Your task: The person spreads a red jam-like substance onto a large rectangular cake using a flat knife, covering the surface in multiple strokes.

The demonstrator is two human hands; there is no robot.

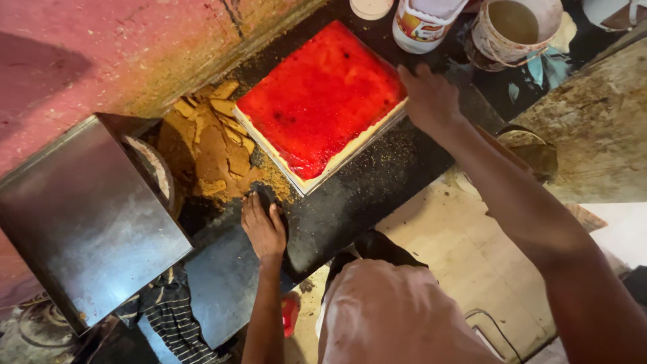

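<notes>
**Head view: square cake being steadied, crumbs being gathered**

Head view. Square cake [322, 100] with glossy red topping sitting on a pale board, occupying the middle of the dark counter [377, 195] and reaching toward its far edge. Right hand [429, 100] resting against the cake's right corner, fingers together and flat on the edge, not closed round anything. Left hand [263, 226] pressing down near the counter's near edge, just off the cake's near corner, fingers curled over a small dark object [262, 195]; kind of object not readable. Brown crumb pile [212, 145] lying at the counter's left side, touching the cake board's left edge, loose crumbs scattering along the near side.

Handling judgement: keeping the right palm on the board's side rather than on the topping, since the red layer looks soft and likely to smear. Keeping the left hand low and flat, sweeping crumbs away from the glazed face.

Steel box [81, 222] standing at the left end. White tub [423, 20] and open bucket [515, 27] standing along the far edge.

Limits: tub and bucket cut off by the top of the frame; bucket contents unclear. Cake's right corner hidden under the right hand. Striped cloth [175, 317] below the counter only partly visible.
</notes>
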